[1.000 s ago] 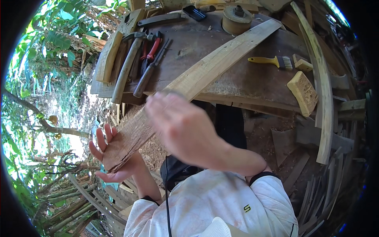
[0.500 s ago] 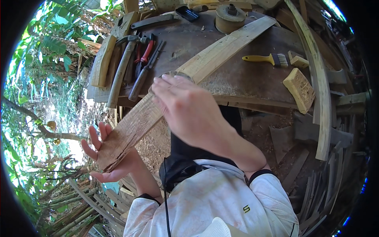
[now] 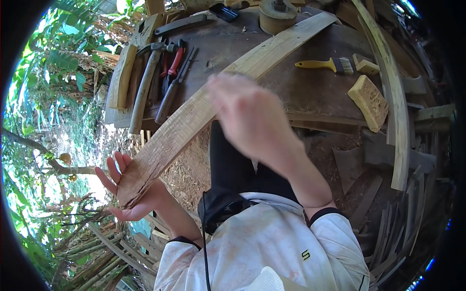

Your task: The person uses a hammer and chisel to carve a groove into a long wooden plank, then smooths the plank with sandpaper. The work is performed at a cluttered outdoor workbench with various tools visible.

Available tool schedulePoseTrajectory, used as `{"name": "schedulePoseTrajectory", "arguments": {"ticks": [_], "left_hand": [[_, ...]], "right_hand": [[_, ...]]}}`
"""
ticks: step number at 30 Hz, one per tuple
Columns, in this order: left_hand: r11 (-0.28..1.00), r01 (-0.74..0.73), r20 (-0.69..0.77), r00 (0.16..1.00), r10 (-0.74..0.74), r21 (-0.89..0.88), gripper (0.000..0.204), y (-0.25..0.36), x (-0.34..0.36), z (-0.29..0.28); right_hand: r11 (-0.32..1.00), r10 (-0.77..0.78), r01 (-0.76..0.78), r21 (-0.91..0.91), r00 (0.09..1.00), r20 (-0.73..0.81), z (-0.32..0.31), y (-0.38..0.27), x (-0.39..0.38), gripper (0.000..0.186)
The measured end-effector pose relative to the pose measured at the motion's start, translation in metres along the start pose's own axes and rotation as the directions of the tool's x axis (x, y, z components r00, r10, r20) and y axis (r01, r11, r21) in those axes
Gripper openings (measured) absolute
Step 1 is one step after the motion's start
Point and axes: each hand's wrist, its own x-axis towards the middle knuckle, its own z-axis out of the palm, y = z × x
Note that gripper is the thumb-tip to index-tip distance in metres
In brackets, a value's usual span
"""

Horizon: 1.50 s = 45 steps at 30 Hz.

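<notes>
A long wooden plank [image 3: 177, 131] slants from my left hand up across the workbench, its far end lying on the bench top. My left hand [image 3: 149, 200] cradles the near end from below, with the thumb on one side and the fingers spread past the other edge. That end has a rough, cracked edge. On the plank's upper face, around its middle, presses my right hand [image 3: 245, 111], smeared by motion. Under its fingers is a thin round disc, mostly hidden now; its rim showed in the earlier view.
On the workbench [image 3: 213, 53] lie a hammer [image 3: 145, 89], red-handled pliers [image 3: 173, 63], a pointed tool with a dark handle [image 3: 167, 99], a yellow-handled brush [image 3: 323, 64] and a wood block [image 3: 369, 103]. A round, heavy-looking piece [image 3: 277, 17] stands at the back. Long strips [image 3: 398, 121] lean at right.
My right hand has slid along the plank, up and to the right, away from my left hand. The left hand still supports the near end. The view has shifted slightly.
</notes>
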Motion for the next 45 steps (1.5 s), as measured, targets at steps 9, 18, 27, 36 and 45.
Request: {"name": "schedulePoseTrajectory", "arguments": {"ticks": [9, 18, 27, 36, 45], "left_hand": [[0.997, -0.044, 0.007, 0.999, 0.044, 0.065, 0.093, 0.02, -0.006, 0.016], [0.981, -0.17, 0.06, 0.984, 0.165, 0.095, 0.082, 0.041, -0.002, -0.009], [0.99, -0.138, 0.058, 0.989, 0.137, 0.012, 0.059, 0.057, 0.018, -0.017], [0.968, -0.229, 0.064, 0.973, 0.223, 0.103, 0.051, 0.077, 0.032, -0.032], [0.956, -0.261, -0.014, 0.964, 0.265, 0.138, 0.052, 0.131, 0.044, -0.064]], "right_hand": [[0.928, -0.287, 0.29, 0.234, 0.957, -0.046, 0.019, -0.045, -0.016, 0.03], [0.997, -0.065, 0.065, -0.032, 0.998, -0.002, -0.007, 0.016, 0.003, 0.03], [0.959, 0.186, -0.207, -0.194, 0.975, -0.119, -0.038, 0.105, 0.016, 0.03], [0.972, 0.187, -0.198, -0.126, 0.978, -0.096, -0.054, 0.11, 0.014, 0.029], [0.995, -0.1, 0.098, -0.034, 0.994, -0.049, -0.036, 0.088, 0.007, 0.037]]}}
